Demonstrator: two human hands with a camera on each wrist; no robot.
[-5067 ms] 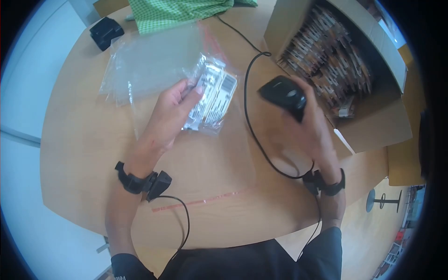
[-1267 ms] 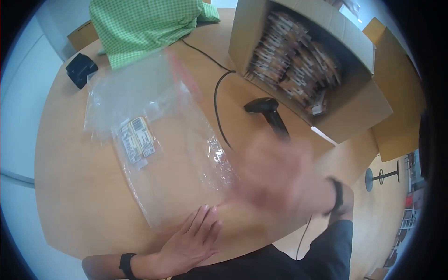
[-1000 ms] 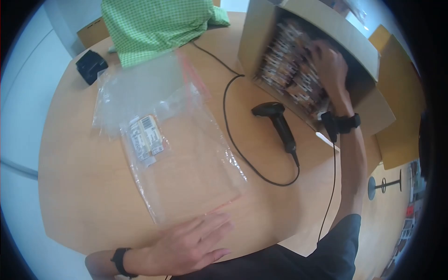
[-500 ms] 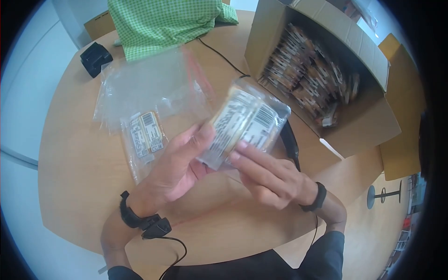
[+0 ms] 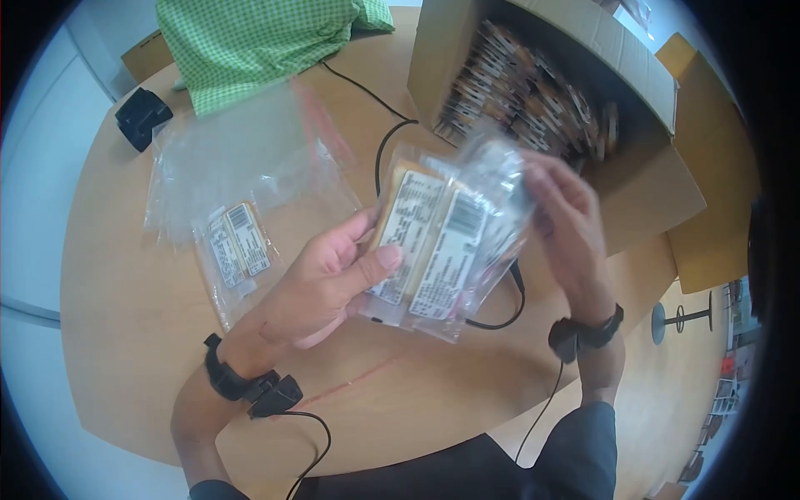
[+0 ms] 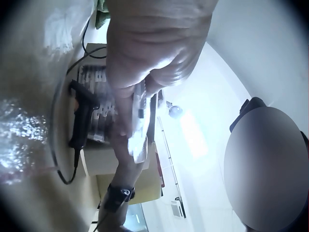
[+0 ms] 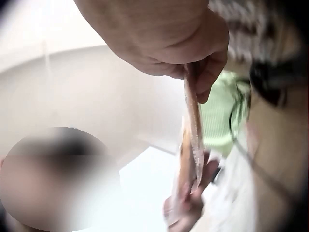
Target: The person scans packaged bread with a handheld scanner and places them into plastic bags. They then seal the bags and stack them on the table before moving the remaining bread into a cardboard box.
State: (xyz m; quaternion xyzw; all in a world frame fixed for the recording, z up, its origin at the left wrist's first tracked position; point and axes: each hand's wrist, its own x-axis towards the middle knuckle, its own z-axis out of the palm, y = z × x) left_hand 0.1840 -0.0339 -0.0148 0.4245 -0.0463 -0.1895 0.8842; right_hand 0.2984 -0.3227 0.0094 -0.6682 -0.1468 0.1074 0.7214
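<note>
My left hand [image 5: 325,283] grips a labelled packet [image 5: 425,242] in clear plastic, thumb across its front. My right hand [image 5: 571,225] pinches a second clear-wrapped packet [image 5: 500,187], which overlaps the first at its right. Seen from the right wrist, the two thin packets stand almost edge-on between the right hand [image 7: 169,38] and the left hand [image 7: 190,205]. In the left wrist view the left palm [image 6: 154,48] hides most of the packets. Another labelled packet [image 5: 239,242] lies at the left on clear plastic bags [image 5: 242,146].
An open cardboard box [image 5: 637,200] with many packets stands at the back right. Beside it lies a black scanner [image 6: 84,116] with its cable, mostly hidden in the head view. At the back are a green checked cloth [image 5: 258,42] and a black device [image 5: 142,119].
The right hand put down the scanner and reached into the box earlier. Since half a second ago it has moved from the packet's front to the upper right, and two packets now show.
</note>
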